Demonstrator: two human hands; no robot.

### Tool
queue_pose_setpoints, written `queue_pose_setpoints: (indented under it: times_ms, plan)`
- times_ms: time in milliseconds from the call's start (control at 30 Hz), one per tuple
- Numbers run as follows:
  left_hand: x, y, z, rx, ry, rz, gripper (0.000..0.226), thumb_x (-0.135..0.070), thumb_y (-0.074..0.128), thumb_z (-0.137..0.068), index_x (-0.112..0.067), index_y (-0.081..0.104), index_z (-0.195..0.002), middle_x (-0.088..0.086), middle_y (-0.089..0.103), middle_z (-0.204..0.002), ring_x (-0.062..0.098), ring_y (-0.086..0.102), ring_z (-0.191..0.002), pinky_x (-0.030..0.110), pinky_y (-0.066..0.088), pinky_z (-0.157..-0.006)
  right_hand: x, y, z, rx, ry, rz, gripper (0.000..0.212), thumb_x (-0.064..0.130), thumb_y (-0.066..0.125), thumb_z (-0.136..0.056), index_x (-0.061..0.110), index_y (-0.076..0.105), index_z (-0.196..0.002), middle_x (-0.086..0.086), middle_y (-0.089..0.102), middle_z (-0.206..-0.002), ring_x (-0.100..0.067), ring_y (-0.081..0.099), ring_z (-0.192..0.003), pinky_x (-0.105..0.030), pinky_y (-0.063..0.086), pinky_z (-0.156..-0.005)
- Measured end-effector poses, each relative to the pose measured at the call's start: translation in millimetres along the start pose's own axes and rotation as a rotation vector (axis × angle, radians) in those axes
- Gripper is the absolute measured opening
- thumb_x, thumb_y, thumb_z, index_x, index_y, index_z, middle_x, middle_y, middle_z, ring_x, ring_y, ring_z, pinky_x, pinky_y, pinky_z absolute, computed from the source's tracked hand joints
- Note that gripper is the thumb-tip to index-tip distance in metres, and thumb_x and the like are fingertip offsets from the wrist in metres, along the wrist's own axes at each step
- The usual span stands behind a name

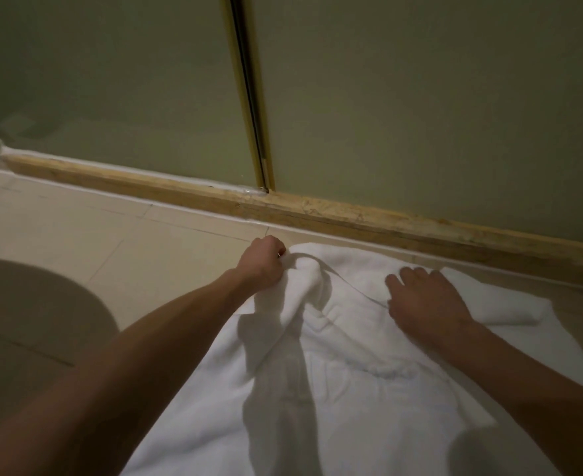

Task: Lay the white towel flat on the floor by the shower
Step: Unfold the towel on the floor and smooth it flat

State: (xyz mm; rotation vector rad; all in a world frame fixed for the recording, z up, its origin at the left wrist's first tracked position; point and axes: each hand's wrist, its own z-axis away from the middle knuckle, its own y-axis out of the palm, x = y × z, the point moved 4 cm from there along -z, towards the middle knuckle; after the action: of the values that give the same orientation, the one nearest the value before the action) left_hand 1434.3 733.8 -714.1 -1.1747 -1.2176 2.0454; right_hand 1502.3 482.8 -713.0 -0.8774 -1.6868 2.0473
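The white towel [351, 389] lies on the tiled floor in the lower middle and right of the head view, just in front of the shower. It is rumpled, with a raised fold running down from its far left corner and a folded-over flap at the far right. My left hand [260, 264] is closed on that far left corner, lifting it slightly. My right hand [424, 298] rests palm down on the towel's far edge, fingers spread.
Frosted glass shower panels [420, 97] stand behind, joined by a brass strip [248, 97], above a worn wooden threshold [283, 204]. Beige floor tiles [94, 228] stretch to the left. A rounded pale shape [25, 310], possibly a toilet bowl, sits at lower left.
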Motion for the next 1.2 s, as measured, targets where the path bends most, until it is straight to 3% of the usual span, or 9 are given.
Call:
queue_pose_setpoints:
  times_ms: [67, 167, 433, 567, 700, 867, 1033, 1200]
  plan:
    - [-3.2, 3.1, -2.7, -0.017, 0.029, -0.009, 0.023, 0.003, 0.045, -0.083, -0.005, 0.064, -0.074, 0.014, 0.064, -0.083, 0.031, 0.054, -0.078, 0.032, 0.039, -0.064, 3.7, 8.2, -8.7, 0.058, -0.050, -0.039, 0.035, 0.033, 0.048, -0.091, 0.019, 0.044, -0.122, -0.006, 0.051, -0.123, -0.026, 0.049, -0.113, -0.039, 0.034, -0.093]
    - [-7.7, 8.8, -9.8, -0.024, 0.069, -0.017, 0.027, 0.001, 0.044, -0.085, -0.012, 0.054, -0.063, 0.012, 0.059, -0.074, 0.030, 0.051, -0.070, 0.032, 0.036, -0.060, -1.4, 21.7, -11.6, 0.098, -0.065, -0.035, 0.036, 0.036, 0.049, -0.091, 0.021, 0.043, -0.123, -0.002, 0.051, -0.124, -0.022, 0.045, -0.119, -0.040, 0.027, -0.101]
    - [-20.5, 21.3, -27.4, -0.104, 0.127, -0.014, 0.038, -0.006, 0.047, -0.086, -0.024, 0.037, -0.054, 0.007, 0.052, -0.069, 0.028, 0.045, -0.066, 0.032, 0.029, -0.059, -21.5, 40.4, -3.3, 0.069, -0.031, -0.015, 0.031, 0.038, 0.037, -0.095, 0.024, 0.047, -0.121, 0.001, 0.053, -0.123, -0.021, 0.057, -0.105, -0.041, 0.025, -0.102]
    - [-32.7, 26.3, -34.2, -0.116, 0.131, -0.019, 0.032, -0.009, 0.048, -0.088, -0.023, 0.046, -0.060, 0.009, 0.062, -0.076, 0.027, 0.050, -0.067, 0.031, 0.032, -0.059, -33.2, 41.3, 6.9, 0.066, 0.048, -0.004, 0.030, 0.031, 0.035, -0.096, 0.024, 0.050, -0.122, -0.001, 0.057, -0.119, -0.023, 0.059, -0.101, -0.044, 0.027, -0.105]
    - [-36.3, 31.8, -35.1, -0.122, 0.129, -0.062, 0.018, -0.013, 0.047, -0.090, -0.018, 0.064, -0.095, 0.010, 0.068, -0.097, 0.029, 0.060, -0.083, 0.036, 0.048, -0.071, -37.2, 41.9, 17.3, 0.105, 0.096, 0.026, 0.033, 0.029, 0.031, -0.096, 0.025, 0.047, -0.124, 0.000, 0.057, -0.119, -0.022, 0.059, -0.102, -0.043, 0.025, -0.106]
    - [-35.0, 32.8, -28.3, -0.043, 0.103, -0.072, 0.033, -0.022, 0.050, -0.094, -0.018, 0.056, -0.126, 0.009, 0.064, -0.120, 0.029, 0.060, -0.104, 0.036, 0.048, -0.084, -44.3, 38.3, 30.0, 0.156, 0.144, 0.117, 0.030, 0.021, 0.026, -0.095, 0.026, 0.048, -0.115, 0.004, 0.059, -0.112, -0.018, 0.063, -0.094, -0.047, 0.026, -0.105]
    - [-24.7, 25.1, -15.7, 0.083, 0.110, -0.076, 0.032, -0.035, 0.051, -0.095, -0.016, 0.060, -0.120, 0.010, 0.066, -0.116, 0.026, 0.061, -0.099, 0.035, 0.049, -0.084, -77.6, 38.7, 51.1, 0.232, 0.240, 0.184, 0.026, 0.023, 0.027, -0.095, 0.031, 0.047, -0.110, 0.008, 0.063, -0.100, -0.011, 0.065, -0.089, -0.042, 0.032, -0.100]
    - [-14.6, 17.0, 0.0, 0.225, 0.129, -0.051, 0.034, -0.046, 0.058, -0.091, -0.016, 0.070, -0.102, 0.007, 0.069, -0.107, 0.023, 0.063, -0.092, 0.036, 0.053, -0.083, -101.6, 32.6, 64.3, 0.327, 0.292, 0.131, 0.010, 0.032, 0.039, -0.094, 0.028, 0.047, -0.089, 0.005, 0.047, -0.071, -0.014, 0.055, -0.077, -0.030, 0.042, -0.076]
